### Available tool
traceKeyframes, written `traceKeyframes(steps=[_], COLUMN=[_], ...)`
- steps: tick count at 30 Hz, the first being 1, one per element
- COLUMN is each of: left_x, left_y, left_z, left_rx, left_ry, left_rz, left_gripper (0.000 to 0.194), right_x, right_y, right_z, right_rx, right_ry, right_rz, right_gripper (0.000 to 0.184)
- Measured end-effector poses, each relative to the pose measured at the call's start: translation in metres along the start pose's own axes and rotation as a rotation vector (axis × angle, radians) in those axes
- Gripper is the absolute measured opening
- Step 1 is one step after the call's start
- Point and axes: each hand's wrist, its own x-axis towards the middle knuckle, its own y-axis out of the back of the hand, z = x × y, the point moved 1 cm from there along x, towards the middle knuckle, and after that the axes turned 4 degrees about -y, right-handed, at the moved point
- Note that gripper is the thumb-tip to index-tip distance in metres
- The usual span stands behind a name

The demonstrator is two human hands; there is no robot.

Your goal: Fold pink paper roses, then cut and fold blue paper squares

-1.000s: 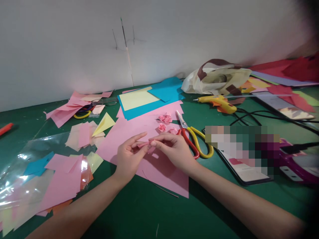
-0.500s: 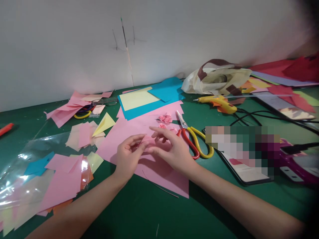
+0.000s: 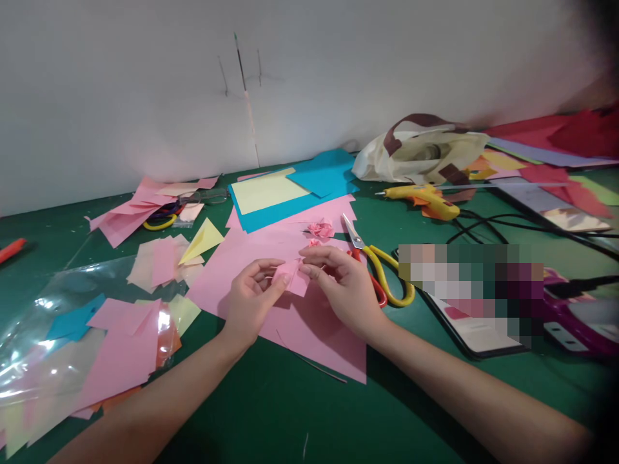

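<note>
My left hand point(image 3: 251, 298) and my right hand point(image 3: 344, 287) meet over a large pink sheet point(image 3: 309, 335) on the green table. Both pinch a small folded piece of pink paper point(image 3: 291, 276) between thumb and fingers, held just above the sheet. Small pink paper roses point(image 3: 320, 229) lie on the sheet just beyond my right hand. Scissors with red and yellow handles point(image 3: 382, 270) rest right of my right hand, partly hidden by it.
A yellow glue gun point(image 3: 428, 198) with black cables and a cloth bag point(image 3: 420, 154) lie at the back right. Blue and yellow sheets point(image 3: 280, 193) sit behind the pink sheet. Paper scraps and a clear plastic bag point(image 3: 58, 322) cover the left. A phone point(image 3: 476, 325) lies right.
My right hand opened and reached toward the roses half a second ago, then came back. The pink paper now shows as a wider folded piece between both hands.
</note>
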Motion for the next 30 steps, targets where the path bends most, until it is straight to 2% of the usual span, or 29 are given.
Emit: traceKeyframes(steps=[3,8,10,15,18,21,25,30], left_x=[0.001,0.001,0.0,0.0,0.0,0.0,0.001,-0.001], left_y=[-0.001,-0.001,0.0,0.001,0.0,-0.001,-0.003,0.0], left_z=[0.001,-0.002,-0.004,-0.004,-0.002,-0.001,-0.002,-0.003], left_rx=[-0.012,-0.107,-0.128,-0.153,-0.193,-0.253,-0.28,-0.151], left_ry=[0.003,0.037,0.032,0.044,0.069,0.073,0.072,0.089], left_rz=[0.012,0.046,0.046,0.011,-0.004,-0.05,-0.098,-0.024], left_gripper=[0.025,0.026,0.024,0.023,0.025,0.029,0.032,0.033], right_x=[0.0,-0.001,-0.002,-0.001,-0.001,-0.002,-0.001,-0.001], right_y=[0.0,-0.003,-0.004,-0.005,-0.004,-0.003,-0.001,0.0], right_z=[-0.002,0.0,0.002,0.004,0.003,0.001,-0.002,-0.006], right_rx=[-0.021,-0.029,-0.031,0.048,0.091,0.059,0.011,-0.004], right_ry=[0.007,-0.004,0.022,0.017,-0.008,0.033,0.122,0.151], right_rz=[-0.028,-0.195,-0.216,-0.146,-0.109,-0.078,-0.063,-0.118], right_gripper=[0.017,0.033,0.035,0.033,0.025,0.016,0.013,0.012])
